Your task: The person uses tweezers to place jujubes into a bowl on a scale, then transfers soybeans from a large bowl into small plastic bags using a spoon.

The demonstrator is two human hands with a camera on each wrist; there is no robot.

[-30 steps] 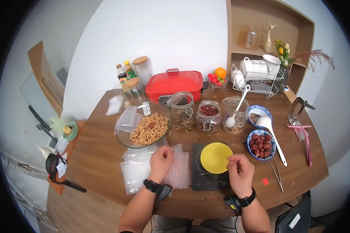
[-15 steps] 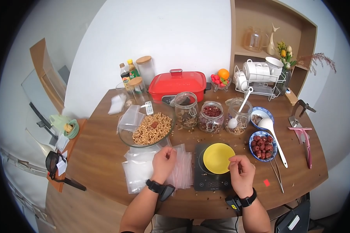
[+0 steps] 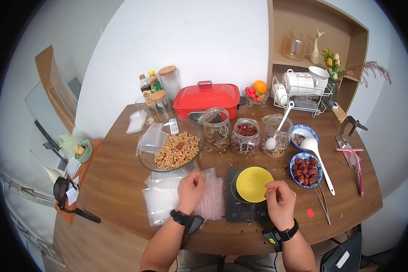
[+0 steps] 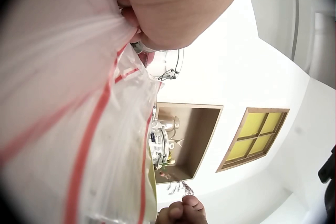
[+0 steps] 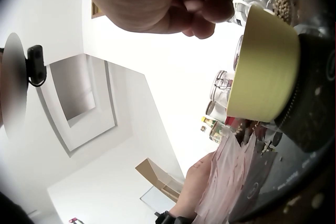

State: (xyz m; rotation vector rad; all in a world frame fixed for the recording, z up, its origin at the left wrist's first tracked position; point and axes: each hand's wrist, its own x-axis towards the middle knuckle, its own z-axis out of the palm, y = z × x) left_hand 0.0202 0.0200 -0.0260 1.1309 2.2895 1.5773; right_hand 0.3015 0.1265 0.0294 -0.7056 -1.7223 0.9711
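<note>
Loosely curled, my left hand [image 3: 191, 191] rests over the clear and pinkish zip bags [image 3: 161, 199]; no object shows in its fingers. In the left wrist view, red-striped bags [image 4: 100, 113] lie close against the fingers. A yellow bowl [image 3: 254, 184] sits on a black scale [image 3: 245, 214] between my hands. Beside the bowl's right edge is my right hand [image 3: 281, 204], fingers loosely bent and holding nothing. The right wrist view has that hand [image 5: 173, 3] near the bowl [image 5: 265, 66], with a gap between them.
A glass bowl of pale kernels [image 3: 177, 150] stands behind the bags. Glass jars [image 3: 245, 138] line the middle, a red cooker [image 3: 206, 99] behind them. To the right are a bowl of red dates [image 3: 306, 171], a white ladle [image 3: 321, 164] and tongs [image 3: 322, 204].
The head view has shifted slightly, and faint digits show on the scale's display. Both hands keep nearly the same place and pose.
</note>
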